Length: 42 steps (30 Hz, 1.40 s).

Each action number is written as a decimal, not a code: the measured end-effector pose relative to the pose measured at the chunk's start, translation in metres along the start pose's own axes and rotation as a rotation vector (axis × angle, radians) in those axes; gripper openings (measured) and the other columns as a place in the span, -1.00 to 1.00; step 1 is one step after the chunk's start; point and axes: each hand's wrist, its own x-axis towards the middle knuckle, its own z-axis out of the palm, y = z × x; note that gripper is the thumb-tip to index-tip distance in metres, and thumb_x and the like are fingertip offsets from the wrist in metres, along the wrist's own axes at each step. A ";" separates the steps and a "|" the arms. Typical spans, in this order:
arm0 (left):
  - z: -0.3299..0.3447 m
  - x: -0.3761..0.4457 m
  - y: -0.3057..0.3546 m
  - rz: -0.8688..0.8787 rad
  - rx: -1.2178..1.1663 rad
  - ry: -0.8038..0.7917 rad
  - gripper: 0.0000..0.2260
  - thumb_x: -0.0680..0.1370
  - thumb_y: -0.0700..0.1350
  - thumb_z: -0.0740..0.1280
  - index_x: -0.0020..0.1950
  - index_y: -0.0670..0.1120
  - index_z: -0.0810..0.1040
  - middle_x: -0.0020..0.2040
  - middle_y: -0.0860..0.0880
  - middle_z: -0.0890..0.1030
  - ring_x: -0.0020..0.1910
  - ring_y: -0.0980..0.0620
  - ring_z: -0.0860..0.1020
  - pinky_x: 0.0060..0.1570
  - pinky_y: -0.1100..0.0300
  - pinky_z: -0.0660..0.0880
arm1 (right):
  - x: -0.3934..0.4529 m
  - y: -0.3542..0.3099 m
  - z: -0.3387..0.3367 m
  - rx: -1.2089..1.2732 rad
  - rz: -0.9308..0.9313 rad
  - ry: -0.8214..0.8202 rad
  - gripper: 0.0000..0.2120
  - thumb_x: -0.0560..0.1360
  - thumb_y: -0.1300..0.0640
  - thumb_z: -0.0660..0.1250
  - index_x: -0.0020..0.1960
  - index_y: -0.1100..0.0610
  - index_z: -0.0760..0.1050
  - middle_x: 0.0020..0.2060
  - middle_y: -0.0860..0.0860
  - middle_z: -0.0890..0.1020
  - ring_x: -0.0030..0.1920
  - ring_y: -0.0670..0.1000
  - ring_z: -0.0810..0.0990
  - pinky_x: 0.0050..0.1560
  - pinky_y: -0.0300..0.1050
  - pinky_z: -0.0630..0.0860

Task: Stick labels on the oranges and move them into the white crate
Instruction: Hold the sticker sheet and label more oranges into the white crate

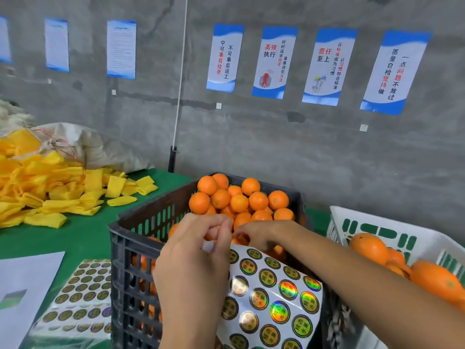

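Over the near rim of the dark crate (130, 238), seen from the head camera, both hands meet at the top edge of a label sheet (271, 293). The left hand (191, 258) curls its fingers round the sheet's upper left corner, thumb and forefinger pinched together. The right hand (261, 235) reaches across with curled fingertips at the sheet's top edge; whether it grips a label I cannot tell. The sheet hangs below the fingers, covered in round holographic stickers. The dark crate holds a heap of oranges (239, 200). At the right, the white crate (372, 222) holds several more oranges (370, 248). A second sticker sheet (80, 293) lies flat on the green table (85, 227) beside yellow foam sleeves (50, 195).
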 end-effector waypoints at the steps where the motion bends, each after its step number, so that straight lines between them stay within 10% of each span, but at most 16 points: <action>1: 0.001 0.000 -0.001 0.001 0.005 0.000 -0.92 0.52 -0.06 0.49 -0.12 0.13 0.67 -0.24 0.17 0.55 -0.30 0.14 0.51 -0.43 0.03 0.49 | 0.004 -0.001 0.000 -0.020 0.002 -0.019 -0.33 0.60 0.13 0.36 0.63 0.01 0.17 0.50 0.10 0.38 0.44 0.16 0.42 0.37 0.12 0.46; 6: 0.002 -0.001 -0.002 -0.009 -0.007 -0.019 -0.91 0.58 0.04 0.47 -0.13 0.18 0.65 -0.24 0.16 0.54 -0.31 0.14 0.51 -0.43 0.08 0.46 | 0.014 0.000 -0.002 -0.069 0.005 -0.011 -0.33 0.56 0.09 0.45 0.58 0.06 0.24 0.47 0.11 0.40 0.41 0.17 0.44 0.34 0.11 0.48; 10: 0.003 -0.001 0.002 -0.016 -0.026 -0.014 -0.92 0.54 0.02 0.46 -0.16 0.13 0.67 -0.25 0.14 0.57 -0.24 0.12 0.55 -0.32 0.18 0.43 | 0.008 0.006 -0.004 -0.339 0.192 0.021 -0.61 0.54 -0.04 0.44 0.29 0.08 0.48 0.08 0.07 0.53 0.06 0.11 0.53 0.05 0.03 0.56; 15: 0.005 -0.003 0.006 -0.027 0.048 -0.039 -0.92 0.54 0.07 0.44 -0.15 0.17 0.66 -0.24 0.18 0.57 -0.20 0.19 0.54 -0.42 0.32 0.32 | 0.005 0.013 -0.002 -0.308 0.278 -0.152 -0.52 0.57 -0.08 0.40 0.43 0.07 0.47 0.31 0.11 0.47 0.34 0.17 0.44 0.34 0.08 0.44; 19: 0.007 -0.003 0.009 -0.046 0.080 -0.021 -0.92 0.54 0.09 0.45 -0.15 0.19 0.66 -0.23 0.20 0.57 -0.23 0.19 0.52 -0.44 0.27 0.29 | -0.005 0.017 -0.005 -0.283 0.242 -0.074 -0.70 0.53 -0.05 0.45 0.18 0.06 0.52 -0.02 0.05 0.49 0.02 0.12 0.47 0.08 0.07 0.55; 25: 0.009 -0.004 0.011 -0.110 -0.032 -0.012 -0.92 0.53 0.07 0.49 -0.15 0.26 0.67 -0.14 0.20 0.61 -0.10 0.18 0.57 -0.30 0.21 0.41 | -0.033 0.019 -0.006 0.597 -0.035 0.500 -0.37 0.41 -0.17 0.55 0.41 0.01 0.50 0.26 0.00 0.59 0.22 0.03 0.57 0.21 -0.03 0.54; 30: 0.013 -0.008 0.026 -0.110 -0.182 -0.007 -0.89 0.51 0.01 0.51 -0.16 0.24 0.69 -0.13 0.23 0.66 -0.07 0.16 0.62 -0.15 0.33 0.46 | -0.113 0.004 0.008 1.254 -0.249 0.949 -0.50 0.31 -0.33 0.49 0.21 -0.22 0.60 0.07 -0.14 0.71 0.09 -0.08 0.69 0.04 -0.07 0.63; 42: 0.037 -0.043 0.077 -0.091 -0.435 -0.290 -0.93 0.45 -0.01 0.53 -0.20 0.18 0.76 -0.17 0.20 0.72 -0.08 0.15 0.69 -0.15 0.27 0.58 | -0.221 -0.002 0.124 1.630 -0.271 1.028 -0.23 0.15 -0.43 0.59 0.32 -0.25 0.58 0.21 -0.10 0.68 0.21 0.05 0.68 0.14 -0.02 0.64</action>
